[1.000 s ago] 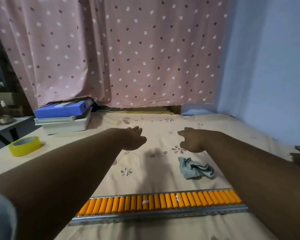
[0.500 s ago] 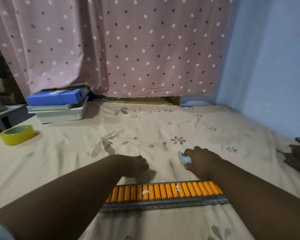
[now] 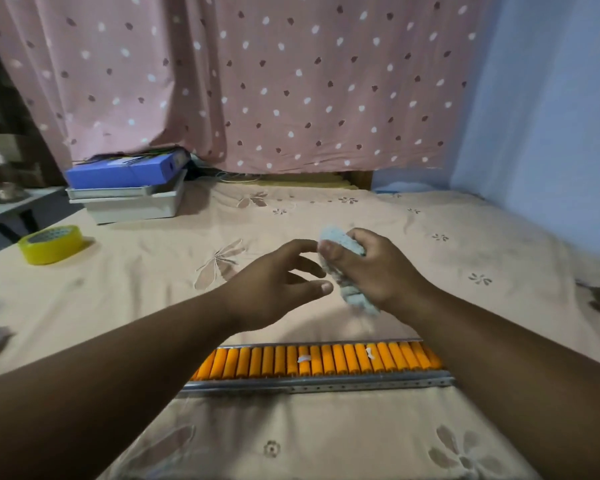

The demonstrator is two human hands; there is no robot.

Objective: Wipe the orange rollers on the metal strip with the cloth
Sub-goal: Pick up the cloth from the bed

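Note:
A metal strip [image 3: 326, 385] lies across the beige bedsheet near me, carrying a row of several orange rollers [image 3: 319, 362] with two small white specks on them. My forearms hide both ends of the strip. Above and beyond the strip, my right hand [image 3: 371, 268] is closed around a crumpled grey-blue cloth [image 3: 352, 296], which sticks out above and below the fist. My left hand [image 3: 278, 282] hovers just left of it, fingers spread, fingertips close to the cloth, holding nothing.
A yellow tape roll [image 3: 51, 244] sits at the far left. A blue folder [image 3: 125, 169] rests on white trays [image 3: 132, 204] at the back left. A dotted pink curtain [image 3: 257, 81] hangs behind; a blue wall stands right.
My right hand has taken the cloth off the sheet and lifted it. My left hand has come up beside it and opened its fingers.

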